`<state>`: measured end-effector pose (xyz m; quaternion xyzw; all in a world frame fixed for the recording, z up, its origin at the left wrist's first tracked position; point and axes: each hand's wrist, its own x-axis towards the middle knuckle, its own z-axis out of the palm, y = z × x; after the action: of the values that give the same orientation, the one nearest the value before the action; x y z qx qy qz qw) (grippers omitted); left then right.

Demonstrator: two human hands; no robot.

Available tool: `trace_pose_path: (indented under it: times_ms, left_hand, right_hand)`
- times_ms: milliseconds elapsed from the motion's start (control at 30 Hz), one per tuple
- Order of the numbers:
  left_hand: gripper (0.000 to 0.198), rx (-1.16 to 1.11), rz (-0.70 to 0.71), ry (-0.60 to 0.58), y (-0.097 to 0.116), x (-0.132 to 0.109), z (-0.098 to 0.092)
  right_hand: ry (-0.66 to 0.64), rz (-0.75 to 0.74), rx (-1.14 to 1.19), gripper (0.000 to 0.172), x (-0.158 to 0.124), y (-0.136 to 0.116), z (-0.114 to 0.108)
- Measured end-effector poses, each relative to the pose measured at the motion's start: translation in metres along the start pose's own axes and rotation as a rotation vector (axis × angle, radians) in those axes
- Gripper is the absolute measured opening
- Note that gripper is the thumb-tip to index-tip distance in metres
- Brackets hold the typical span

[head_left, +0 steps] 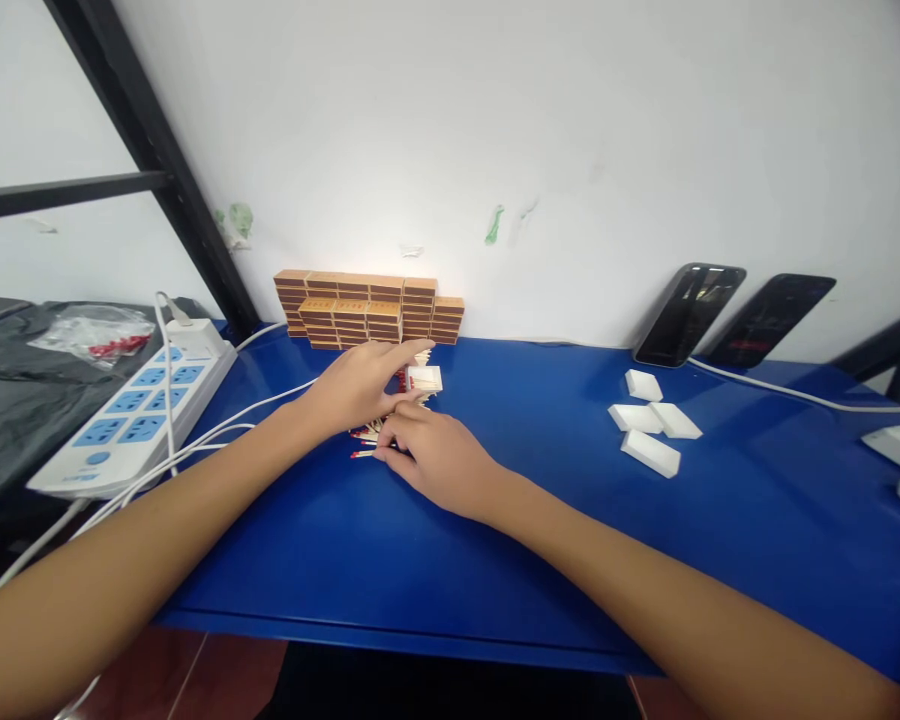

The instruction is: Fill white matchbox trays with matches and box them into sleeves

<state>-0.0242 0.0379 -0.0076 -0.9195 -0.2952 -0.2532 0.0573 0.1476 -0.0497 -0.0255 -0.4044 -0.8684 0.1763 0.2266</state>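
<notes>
A small white matchbox tray (425,379) with a few red-tipped matches in it stands among loose matches on the blue table. My left hand (360,385) reaches around it from the left, thumb and index finger bent about its sides; the other fingers are hidden. Just in front, my right hand (439,455) is closed in a pinch at the near edge of the match pile (367,435). One match (363,454) pokes out to the left of its fingertips. Part of the pile is covered by both hands.
Stacked brown matchboxes (367,300) stand against the wall behind my left hand. Several white trays (650,452) lie to the right, near two phones (690,315) leaning on the wall. A power strip (131,410) with white cables is at the left.
</notes>
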Motion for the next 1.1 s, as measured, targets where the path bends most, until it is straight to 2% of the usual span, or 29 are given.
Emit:
trace_pose_path:
  times_ms: [167, 267, 367, 467, 600, 733, 967, 1100]
  left_hand:
    - [0.062, -0.002, -0.014, -0.018, -0.001, 0.0, -0.002]
    - [0.063, -0.009, 0.001, -0.025, -0.004, -0.001, -0.001]
    - [0.065, -0.022, 0.012, -0.008, -0.004, 0.0, 0.0]
    - [0.062, -0.088, 0.013, 0.005, -0.001, 0.001, 0.0]
    - [0.064, -0.216, 0.006, -0.018, 0.008, 0.002, -0.003]
    - [0.064, -0.217, 0.006, -0.008, 0.012, 0.003, -0.004]
    - [0.064, -0.168, 0.009, 0.019, 0.0, 0.001, -0.001]
    - [0.065, -0.097, -0.011, 0.015, -0.004, 0.0, -0.002]
  right_hand:
    - [-0.037, -0.047, -0.088, 0.009, -0.002, 0.002, -0.009]
    - [0.062, -0.056, -0.131, 0.01, -0.003, 0.014, -0.024]
    - [0.213, 0.022, -0.154, 0.009, -0.003, 0.034, -0.041]
    - [0.297, 0.084, -0.155, 0.007, -0.001, 0.052, -0.05]
    - [0.275, 0.119, -0.196, 0.006, 0.003, 0.061, -0.048]
    - [0.24, 0.111, -0.241, 0.006, 0.003, 0.059, -0.043]
    - [0.324, 0.034, -0.155, 0.008, -0.002, 0.049, -0.039]
    - [0.246, -0.038, -0.016, 0.009, -0.006, 0.031, -0.025]
